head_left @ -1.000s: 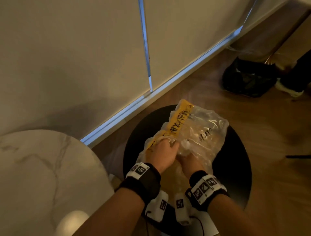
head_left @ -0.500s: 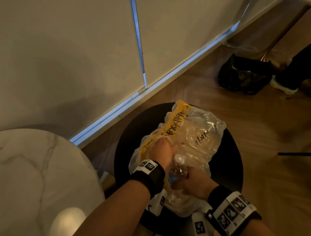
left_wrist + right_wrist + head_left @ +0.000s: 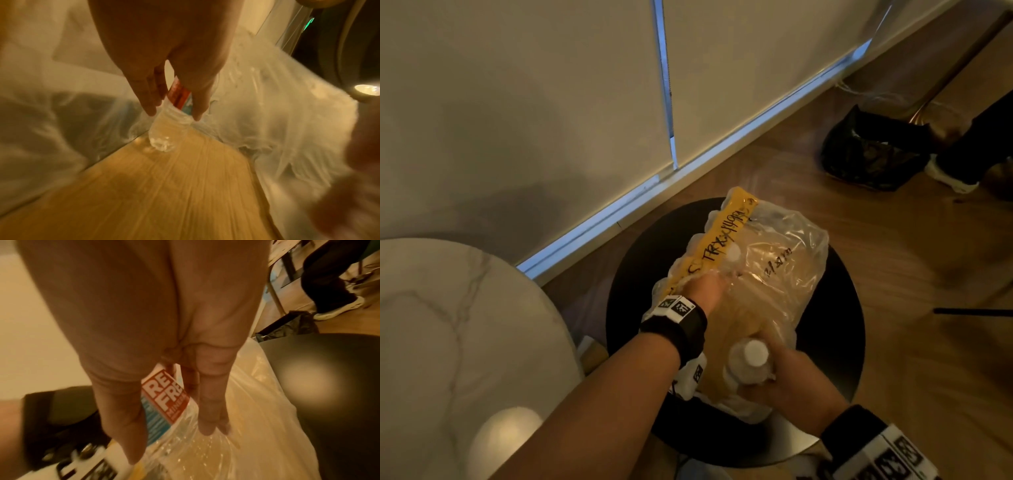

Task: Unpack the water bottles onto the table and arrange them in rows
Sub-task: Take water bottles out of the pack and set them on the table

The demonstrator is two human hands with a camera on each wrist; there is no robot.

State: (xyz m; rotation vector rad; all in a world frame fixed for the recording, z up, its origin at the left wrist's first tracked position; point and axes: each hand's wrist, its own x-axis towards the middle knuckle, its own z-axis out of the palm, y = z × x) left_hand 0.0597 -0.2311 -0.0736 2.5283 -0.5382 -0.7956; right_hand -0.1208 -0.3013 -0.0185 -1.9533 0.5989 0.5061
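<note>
Going biggest to smallest, with counts. Got one white marble table (image 3: 431, 325) at the left. Just right of it, one round black stool (image 3: 839, 329) on the wood floor. On top of the stool, one pack of water bottles (image 3: 784, 274) in crinkly clear wrap. One yellow tape strip (image 3: 722, 236) scribbled in marker along its left edge, and one cardboard tray (image 3: 164, 194) underneath. Further back by the wall, one black bag (image 3: 869, 154), plus somebody's leg and white shoe (image 3: 952, 178) next to it.

Two hands, two bottles in grip. Over at the right hand (image 3: 791, 383): curled round one bottle (image 3: 748, 363), thumb on one side of the red label and fingers on the other, white cap toward the head camera. Held over the near end of the pack, above the stool, not on the marble. As for the left hand (image 3: 705, 287): tucked under the wrap further in. From the wrist camera, pinching a second bottle (image 3: 166, 129) between thumb and fingertips, base just over the tray. Also spotted one pale cap (image 3: 732, 253) through the wrap beside the tape. Can't tell how many more in there.

Versus half a second ago: right-hand bottle then tight against the left hand at the torn opening, now pulled back toward the body and clear of the wrap. Left hand in the same spot. A full second back, both hands buried in the pack, no bottle out.
</note>
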